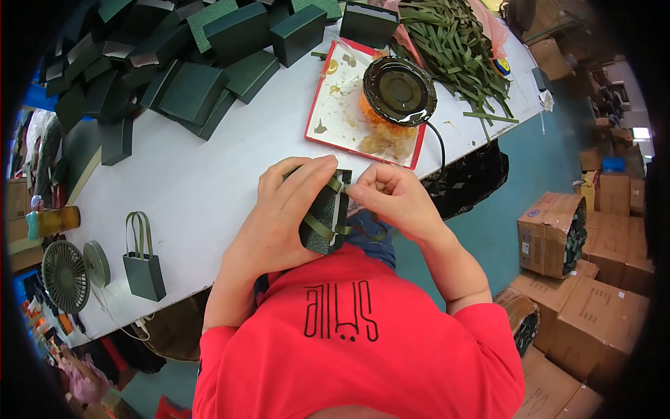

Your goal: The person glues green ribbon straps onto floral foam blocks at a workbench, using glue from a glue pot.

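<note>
A small dark green box bag (322, 216) is tilted in my left hand (283, 216), whose fingers wrap round its side at the table's front edge. Olive green ribbon (319, 227) crosses the bag near its open rim. My right hand (398, 199) is closed, thumb and forefinger pinching the ribbon's end at the rim. Another length of ribbon hangs below that hand. Just beyond both hands sits a round black glue pot (399, 91) with glossy brown residue, on a stained white tray (335, 105) with a red rim.
Many dark green boxes (192, 91) are heaped at the far left. Loose olive ribbons (447, 49) pile up at the back right. A green bag with two handles (144, 274) stands at left, near a small fan (66, 276). Cardboard cartons (555, 234) are on the floor at right.
</note>
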Demonstrator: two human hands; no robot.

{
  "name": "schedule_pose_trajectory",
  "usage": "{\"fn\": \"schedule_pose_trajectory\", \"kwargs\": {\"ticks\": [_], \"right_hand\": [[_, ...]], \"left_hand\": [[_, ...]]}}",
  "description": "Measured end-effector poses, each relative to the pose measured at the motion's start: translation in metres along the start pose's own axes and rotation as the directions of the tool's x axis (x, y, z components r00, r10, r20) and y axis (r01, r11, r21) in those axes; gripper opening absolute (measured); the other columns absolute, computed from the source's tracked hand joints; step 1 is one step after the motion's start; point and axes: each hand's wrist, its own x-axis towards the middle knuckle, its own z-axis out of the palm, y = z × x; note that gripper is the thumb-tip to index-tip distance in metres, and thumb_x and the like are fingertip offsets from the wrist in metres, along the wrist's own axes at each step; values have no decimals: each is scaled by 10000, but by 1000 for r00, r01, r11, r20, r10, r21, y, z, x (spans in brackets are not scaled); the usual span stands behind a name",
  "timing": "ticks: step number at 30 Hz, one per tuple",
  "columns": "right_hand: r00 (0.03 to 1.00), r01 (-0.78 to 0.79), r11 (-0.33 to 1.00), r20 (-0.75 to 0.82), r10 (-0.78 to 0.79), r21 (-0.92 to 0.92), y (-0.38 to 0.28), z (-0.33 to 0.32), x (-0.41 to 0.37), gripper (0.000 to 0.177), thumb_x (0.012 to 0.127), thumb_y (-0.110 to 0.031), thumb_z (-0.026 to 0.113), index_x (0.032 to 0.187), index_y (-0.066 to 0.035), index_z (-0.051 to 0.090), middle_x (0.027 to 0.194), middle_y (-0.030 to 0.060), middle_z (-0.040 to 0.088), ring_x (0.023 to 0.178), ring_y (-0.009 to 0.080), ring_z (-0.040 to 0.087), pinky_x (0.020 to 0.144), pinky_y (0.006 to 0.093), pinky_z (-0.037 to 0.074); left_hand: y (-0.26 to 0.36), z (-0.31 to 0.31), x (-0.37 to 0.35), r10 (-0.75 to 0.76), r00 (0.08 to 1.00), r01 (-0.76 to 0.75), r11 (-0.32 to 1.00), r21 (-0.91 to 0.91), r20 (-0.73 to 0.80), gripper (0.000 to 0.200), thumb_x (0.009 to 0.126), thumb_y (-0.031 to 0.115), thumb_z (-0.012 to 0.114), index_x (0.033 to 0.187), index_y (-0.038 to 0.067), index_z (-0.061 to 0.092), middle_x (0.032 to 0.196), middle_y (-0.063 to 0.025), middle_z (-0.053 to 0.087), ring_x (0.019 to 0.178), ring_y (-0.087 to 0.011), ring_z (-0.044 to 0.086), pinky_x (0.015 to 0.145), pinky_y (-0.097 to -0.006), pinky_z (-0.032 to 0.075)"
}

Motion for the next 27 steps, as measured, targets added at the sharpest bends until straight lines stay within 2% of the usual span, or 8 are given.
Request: {"fn": "schedule_pose_trajectory", "kwargs": {"ticks": [3, 9, 15, 21, 24, 27], "right_hand": [[999, -24, 998, -29, 22, -61, 3, 1, 4, 176, 955, -184, 724, 882, -42, 650, 710, -90, 566, 618, -16, 448, 537, 185, 324], [1000, 18, 998, -12, -18, -63, 11, -1, 10, 193, 956, -194, 721, 876, -35, 646, 702, -88, 560, 617, -10, 463, 538, 195, 353], [1000, 0, 987, -13, -2, -158, 8, -1, 9, 196, 937, -173, 706, 839, -22, 627, 693, -64, 565, 617, 7, 481, 542, 211, 384], [992, 46, 958, 124, -11, -283, 18, -14, 20, 251, 931, -178, 689, 760, -27, 585, 653, -37, 556, 597, 27, 494, 522, 227, 386], [990, 11, 952, 138, 33, -307, 16, -17, 23, 289, 939, -179, 686, 731, -24, 559, 670, -10, 596, 595, 28, 506, 520, 228, 388], [986, -85, 955, 117, 122, -283, 1, -12, 18, 235, 957, -195, 678, 828, -5, 629, 749, 16, 648, 594, 34, 526, 515, 225, 395]], "left_hand": [[-1, 1, -1, 29, 999, -29, 1000, 5, -15, 1100, 544, 111, 926, 1512, 78, 403, 1460, -122, 511, 1330, -383, 448, 1081, -457, 414], [-1, 0, 0, 47, 999, -47, 999, 19, -12, 1091, 547, 107, 922, 1509, 78, 407, 1465, -115, 516, 1319, -376, 464, 1086, -453, 407], [0, -1, 1, 78, 997, -78, 995, 58, -7, 996, 555, 91, 901, 1450, 75, 464, 1432, -116, 550, 1281, -377, 500, 1062, -456, 405], [3, 1, 2, 118, 991, -123, 987, 107, 57, 926, 564, 75, 867, 1412, 83, 496, 1391, -115, 583, 1245, -377, 519, 1034, -465, 401], [4, 2, 3, 122, 991, -126, 985, 115, 49, 919, 558, 74, 866, 1402, 82, 502, 1386, -115, 580, 1242, -377, 518, 1033, -469, 401], [2, 1, 2, 30, 996, -40, 991, 131, 80, 853, 627, 144, 848, 1414, 105, 521, 1434, -65, 542, 1276, -338, 485, 1061, -478, 349]]}}
